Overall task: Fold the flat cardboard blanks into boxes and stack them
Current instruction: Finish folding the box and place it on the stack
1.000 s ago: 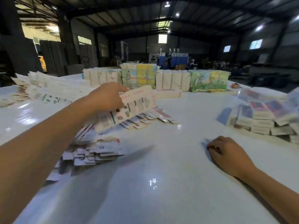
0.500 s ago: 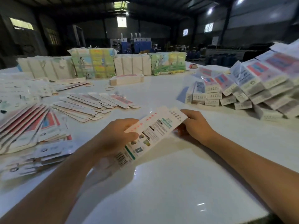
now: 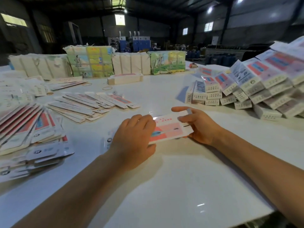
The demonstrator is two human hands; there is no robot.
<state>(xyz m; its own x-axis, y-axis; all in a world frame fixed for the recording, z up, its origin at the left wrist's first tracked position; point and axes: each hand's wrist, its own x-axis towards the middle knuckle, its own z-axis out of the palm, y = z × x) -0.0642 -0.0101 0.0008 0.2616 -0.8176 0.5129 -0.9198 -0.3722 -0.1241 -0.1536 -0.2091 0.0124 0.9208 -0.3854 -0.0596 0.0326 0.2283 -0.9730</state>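
Over the white table point(image 3: 164, 186), the left hand point(image 3: 133, 139) curls around the near end of one cardboard blank point(image 3: 169, 129), while the right hand point(image 3: 199, 125) pinches its far end between thumb and fingers; the blank looks partly opened, not yet a closed box. To the right of this blank, well apart, rises a heap of finished boxes point(image 3: 255, 86), so much work seems done. To its left, fanned flat blanks point(image 3: 85, 104) and more piles point(image 3: 29, 129) wait, so plenty remains.
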